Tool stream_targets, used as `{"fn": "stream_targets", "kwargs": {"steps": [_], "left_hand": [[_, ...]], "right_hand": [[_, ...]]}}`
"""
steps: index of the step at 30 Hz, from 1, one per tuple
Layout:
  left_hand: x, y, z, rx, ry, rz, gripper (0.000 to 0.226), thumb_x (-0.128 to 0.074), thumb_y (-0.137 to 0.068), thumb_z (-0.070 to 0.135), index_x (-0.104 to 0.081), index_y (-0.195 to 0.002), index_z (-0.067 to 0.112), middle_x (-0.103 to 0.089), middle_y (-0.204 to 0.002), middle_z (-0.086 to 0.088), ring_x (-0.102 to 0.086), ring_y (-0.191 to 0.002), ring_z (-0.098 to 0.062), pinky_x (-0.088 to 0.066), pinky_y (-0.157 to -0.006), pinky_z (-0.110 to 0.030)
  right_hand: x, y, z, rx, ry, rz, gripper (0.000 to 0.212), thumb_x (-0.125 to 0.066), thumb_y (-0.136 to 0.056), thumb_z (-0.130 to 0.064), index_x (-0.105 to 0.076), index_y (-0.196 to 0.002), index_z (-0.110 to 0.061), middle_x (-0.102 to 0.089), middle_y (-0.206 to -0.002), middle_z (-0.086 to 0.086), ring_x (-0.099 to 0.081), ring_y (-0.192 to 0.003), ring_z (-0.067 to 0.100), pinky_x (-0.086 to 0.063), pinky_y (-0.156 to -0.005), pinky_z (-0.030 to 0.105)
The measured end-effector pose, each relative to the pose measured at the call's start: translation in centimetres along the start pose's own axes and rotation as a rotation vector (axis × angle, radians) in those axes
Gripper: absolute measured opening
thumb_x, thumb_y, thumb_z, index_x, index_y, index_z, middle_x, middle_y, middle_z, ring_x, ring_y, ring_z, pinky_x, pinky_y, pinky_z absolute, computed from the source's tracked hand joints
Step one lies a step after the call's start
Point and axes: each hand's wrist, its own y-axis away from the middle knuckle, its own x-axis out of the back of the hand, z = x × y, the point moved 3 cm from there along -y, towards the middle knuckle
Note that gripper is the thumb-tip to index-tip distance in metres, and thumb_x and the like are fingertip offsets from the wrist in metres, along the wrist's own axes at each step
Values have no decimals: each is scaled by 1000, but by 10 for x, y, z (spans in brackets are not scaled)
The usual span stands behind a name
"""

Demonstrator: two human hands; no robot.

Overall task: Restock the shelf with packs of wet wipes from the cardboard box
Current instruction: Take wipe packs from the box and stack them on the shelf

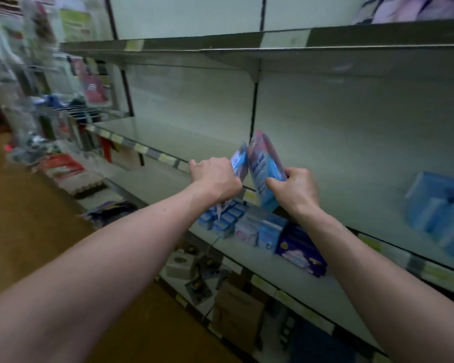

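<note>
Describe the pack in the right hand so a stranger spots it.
Find the wide grey shelf at mid height. At its front edge the right hand grips a tall blue pack with a pink top, larger than the paler pack in the left hand.

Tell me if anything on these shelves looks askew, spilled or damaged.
Nothing looks spilled or damaged. Only the held wet-wipe packs are askew: the left hand grips the smaller pack and the right hand the larger pack, both tilted over the middle shelf at its front edge, not yet set down.

Left hand [215, 176], right hand [296, 189], fingers curled
</note>
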Motion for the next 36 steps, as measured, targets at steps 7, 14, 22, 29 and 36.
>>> {"fn": "stream_targets", "kwargs": {"steps": [7,14,22,29,36], "left_hand": [[-13,-48,66,-183,94,-35,16,-55,-83,32,-50,-87,16,-62,-94,-7,-60,-99,-29,-36,-93,-37],[-27,-86,120,-358,85,-81,29,-40,-94,47,-48,-89,19,-48,-73,1,-51,-77,-23,-35,-86,-36],[-54,-116,170,-493,140,-97,26,-44,-93,42,-45,-85,17,-48,-72,2,-51,-74,-21,-37,-90,-35],[-68,-147,216,-505,84,-166,30,-45,-94,47,-47,-93,17,-52,-81,1,-54,-82,-21,-35,-92,-34],[-89,-190,231,-389,318,-318,34,-54,-91,44,-60,-100,12,-61,-79,-1,-61,-74,-19,-51,-76,-31]], "right_hand": [[33,-35,38,-143,60,132,28,-65,-85,-35,-67,-105,-15,-69,-95,8,-65,-84,29,-53,-74,32],[56,-62,66,-224,121,241,29,-62,-88,-32,-68,-107,-10,-69,-98,9,-64,-80,24,-48,-65,29],[92,-94,115,-305,130,214,26,-65,-87,-25,-68,-103,-6,-64,-90,9,-62,-81,24,-45,-64,29],[117,-138,158,-347,100,141,24,-65,-87,-21,-68,-104,-4,-66,-95,13,-64,-88,29,-51,-73,35],[117,-185,196,-452,35,13,24,-59,-89,-13,-64,-107,1,-65,-103,18,-63,-90,31,-48,-72,34]]}}
